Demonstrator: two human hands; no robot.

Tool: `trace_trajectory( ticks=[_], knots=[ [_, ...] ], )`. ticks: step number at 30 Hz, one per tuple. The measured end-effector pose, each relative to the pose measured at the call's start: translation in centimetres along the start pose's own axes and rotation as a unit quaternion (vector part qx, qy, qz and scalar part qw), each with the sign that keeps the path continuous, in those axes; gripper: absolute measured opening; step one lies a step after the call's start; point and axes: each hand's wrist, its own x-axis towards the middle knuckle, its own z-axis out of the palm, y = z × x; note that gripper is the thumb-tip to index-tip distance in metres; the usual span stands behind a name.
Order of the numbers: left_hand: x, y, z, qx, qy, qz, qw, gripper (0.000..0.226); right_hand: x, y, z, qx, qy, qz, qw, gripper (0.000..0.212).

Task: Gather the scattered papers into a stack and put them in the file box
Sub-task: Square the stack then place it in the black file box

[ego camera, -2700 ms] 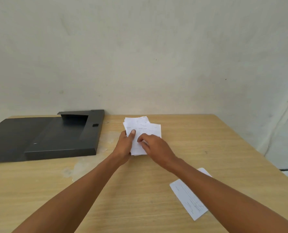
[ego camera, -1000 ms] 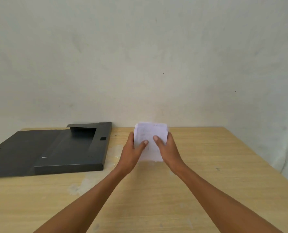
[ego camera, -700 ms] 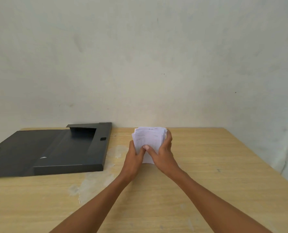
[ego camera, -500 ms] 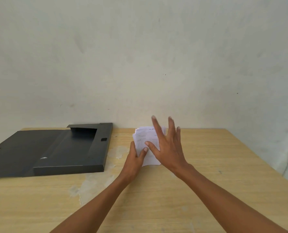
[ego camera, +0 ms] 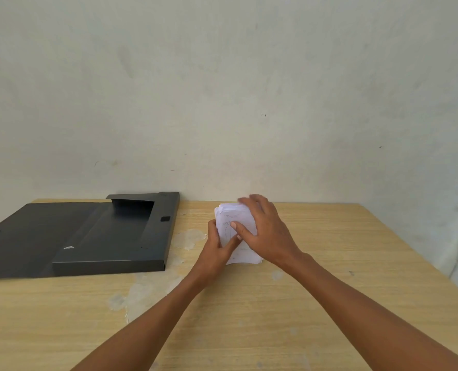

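A stack of white printed papers (ego camera: pixel 230 220) stands tilted on its lower edge on the wooden table (ego camera: pixel 329 263), near the far edge. My left hand (ego camera: pixel 217 250) grips its left side, thumb on the front sheet. My right hand (ego camera: pixel 265 231) wraps over the top and right side, fingers curled on the upper edge, thumb pressed on the front. The black file box (ego camera: pixel 110 236) lies open to the left, its lid flap (ego camera: pixel 27 234) spread flat further left; nothing shows inside it.
A pale plaster wall stands right behind the table. Worn pale patches mark the tabletop between the box and the papers. The table's right edge runs diagonally at the far right.
Both hands gathered the spread papers off the table into one upright stack. My right hand briefly lifted off with fingers spread, then came back down over the stack's top.
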Motion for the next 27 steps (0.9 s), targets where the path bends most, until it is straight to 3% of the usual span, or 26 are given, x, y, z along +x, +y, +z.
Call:
trace_trajectory(
  ticks=[3,5,6,8,10,13,17,22,27],
  knots=[
    [0.2,-0.1,-0.2,0.006,-0.008,-0.002,1.0,0.033,-0.3,0.1,0.7,0.151,0.029,0.109,0.982,0.112],
    [0.2,0.1,-0.2,0.003,-0.008,-0.004,1.0,0.033,-0.8,0.6,1.4,0.288,-0.02,0.207,0.935,0.122],
    [0.2,0.1,-0.2,-0.001,-0.009,-0.006,1.0,0.034,-1.0,1.0,1.9,0.34,-0.052,0.227,0.911,0.11],
    [0.2,0.3,-0.2,-0.003,-0.009,-0.015,1.0,0.037,-1.5,1.6,2.7,0.378,-0.068,0.228,0.895,0.058],
    [0.3,0.5,-0.2,-0.001,-0.006,-0.014,1.0,0.036,-1.6,1.4,3.0,0.384,-0.033,0.235,0.893,0.035],
    [0.3,0.8,0.0,-0.006,0.004,-0.002,1.0,0.034,-1.5,0.9,3.0,0.388,0.005,0.231,0.892,0.032],
    [0.3,-0.5,-0.3,0.016,-0.025,-0.026,0.999,0.035,-2.6,1.5,4.1,0.381,-0.05,0.235,0.893,0.032],
    [0.5,-0.2,-0.7,0.053,-0.019,-0.051,0.997,0.041,-2.6,1.8,4.2,0.364,-0.022,0.238,0.9,0.029],
    [2.2,2.9,-2.3,0.044,0.07,0.061,0.995,0.061,-1.9,1.5,3.6,0.359,-0.05,0.213,0.907,0.029]
  ],
)
